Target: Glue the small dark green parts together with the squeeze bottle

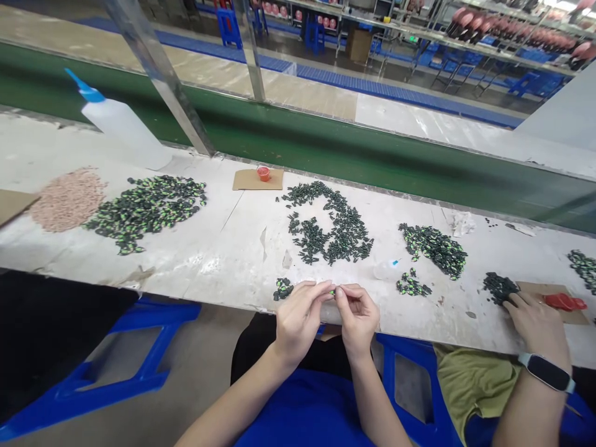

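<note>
My left hand (pixel 302 316) and my right hand (pixel 356 313) meet at the near edge of the white bench. Between their fingertips is a small black-and-green piece (pixel 332 292), mostly hidden by the fingers. Both hands are closed in a pinch around it. Just left of my left hand lies a little group of black-and-green pieces (pixel 282 288). Beyond my hands spreads a loose pile of small dark green pieces (pixel 342 233). A small clear bottle with a blue tip (pixel 386 269) lies to the right of my right hand.
A large white squeeze bottle (pixel 123 133) leans at left, near pinkish pieces (pixel 69 198) and a black-and-green pile (pixel 149 208). A red cup (pixel 263 174) sits on cardboard. More black-and-green pieces (pixel 435 248) lie right. A co-worker's hand (pixel 535 323) touches black pieces (pixel 498 287).
</note>
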`<state>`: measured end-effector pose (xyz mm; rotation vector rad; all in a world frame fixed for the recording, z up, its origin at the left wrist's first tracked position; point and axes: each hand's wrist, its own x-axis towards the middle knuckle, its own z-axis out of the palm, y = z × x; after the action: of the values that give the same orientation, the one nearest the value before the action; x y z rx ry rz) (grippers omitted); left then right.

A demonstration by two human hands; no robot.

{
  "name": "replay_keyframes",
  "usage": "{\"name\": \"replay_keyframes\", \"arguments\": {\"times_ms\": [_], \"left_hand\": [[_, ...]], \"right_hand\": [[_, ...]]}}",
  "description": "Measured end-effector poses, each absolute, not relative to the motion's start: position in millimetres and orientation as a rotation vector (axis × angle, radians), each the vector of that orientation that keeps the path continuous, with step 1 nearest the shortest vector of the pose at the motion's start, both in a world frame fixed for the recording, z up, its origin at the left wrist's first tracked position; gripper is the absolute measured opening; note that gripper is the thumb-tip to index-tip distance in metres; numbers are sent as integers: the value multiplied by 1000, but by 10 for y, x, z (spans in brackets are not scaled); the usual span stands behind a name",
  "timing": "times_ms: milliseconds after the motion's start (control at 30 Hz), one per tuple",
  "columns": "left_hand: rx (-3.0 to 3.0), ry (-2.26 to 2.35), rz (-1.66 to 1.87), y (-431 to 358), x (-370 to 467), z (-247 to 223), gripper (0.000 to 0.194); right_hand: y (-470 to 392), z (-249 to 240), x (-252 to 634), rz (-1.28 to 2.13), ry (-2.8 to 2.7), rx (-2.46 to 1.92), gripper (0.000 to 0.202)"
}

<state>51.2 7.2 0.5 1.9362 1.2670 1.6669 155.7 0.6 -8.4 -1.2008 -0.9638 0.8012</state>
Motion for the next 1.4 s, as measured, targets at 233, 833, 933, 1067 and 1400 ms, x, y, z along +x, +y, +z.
{"name": "replay_keyframes", "arguments": {"times_ms": [233,833,933,1067,1400], "left_hand": [[2066,1126,1618,117,477,104,40],[2212,1033,1514,96,460,171,36],[2155,983,1478,99,442,134,41],[1869,1067,1427,53,455,71,43],[1969,1460,1196,360,-119,-35,19]], "right_hand": [[-7,69,1767,1063,-937,-1228,24],[-14,-68,1740,1110,-783,-1099,33],[-11,-64,1755,1175,-750,-1084,35],[-4,-67,1762,1231,-740,-1095,36],[-21,-158,2233,714,-783,-1498,21]]}}
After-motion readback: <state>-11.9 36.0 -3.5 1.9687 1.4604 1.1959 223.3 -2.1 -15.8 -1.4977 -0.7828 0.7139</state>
